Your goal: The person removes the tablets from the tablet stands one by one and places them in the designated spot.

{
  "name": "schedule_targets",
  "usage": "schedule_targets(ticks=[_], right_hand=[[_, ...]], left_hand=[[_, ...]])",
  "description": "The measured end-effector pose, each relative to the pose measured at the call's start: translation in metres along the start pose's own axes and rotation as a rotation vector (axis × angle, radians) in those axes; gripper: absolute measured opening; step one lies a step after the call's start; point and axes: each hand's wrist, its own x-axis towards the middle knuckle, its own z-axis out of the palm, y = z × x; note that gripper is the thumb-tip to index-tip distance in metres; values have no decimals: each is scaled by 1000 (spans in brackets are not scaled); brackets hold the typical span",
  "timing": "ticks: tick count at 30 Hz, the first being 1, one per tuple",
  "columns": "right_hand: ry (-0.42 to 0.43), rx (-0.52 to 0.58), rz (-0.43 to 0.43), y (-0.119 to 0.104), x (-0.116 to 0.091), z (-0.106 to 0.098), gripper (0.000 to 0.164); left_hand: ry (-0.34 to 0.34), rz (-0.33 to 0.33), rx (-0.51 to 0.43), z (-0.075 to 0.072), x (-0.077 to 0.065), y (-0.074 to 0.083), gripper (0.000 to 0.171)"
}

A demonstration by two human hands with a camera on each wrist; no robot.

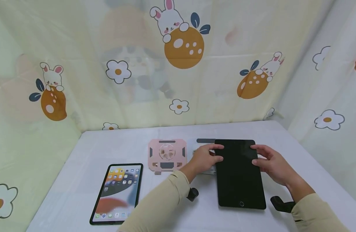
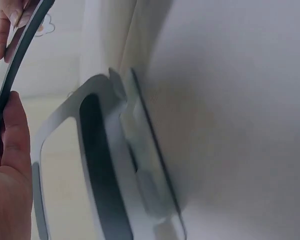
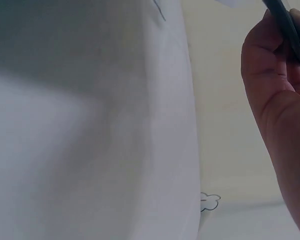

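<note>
A black tablet [image 1: 239,180] with a dark screen and a round home button is held between both hands. My left hand [image 1: 202,161] pinches its left edge near the top, thumb on the screen side. On the opposite edge, my right hand [image 1: 272,164] pinches it at about the same height. The left wrist view shows the tablet [image 2: 21,55] nearly edge-on, raised off the table. Partly hidden behind the left hand and tablet is a pale grey-blue tablet case [image 2: 102,165] with dark grey pads.
A pink tablet case [image 1: 167,141] with a round centre lies left of the pale one. Nearer the front left, a second tablet [image 1: 120,190] shows a lit home screen. A patterned curtain [image 1: 212,96] encloses the white table [image 1: 79,180] at the back and sides.
</note>
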Motion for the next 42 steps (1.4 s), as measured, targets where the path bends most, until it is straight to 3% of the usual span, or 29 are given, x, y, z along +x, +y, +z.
schedule_targets(ticks=[10,15,20,30,42], right_hand=[[-3,-29,62,8,-14,-7,44],[-8,-63,93,11,-20,-14,51],[-11,-30,103,16,-26,-18,46],[-30,-57,124,22,-27,-25,51],[-28,-72,191,34,-34,-31,57]], left_hand=[[-24,-15,-63,18,-4,-5,31],[-19,-25,-40,29,-3,-8,33],[-39,-18,-28,37,-5,-9,35],[-72,8,-21,43,-6,-10,37],[-92,-52,-134,56,-9,-16,37]])
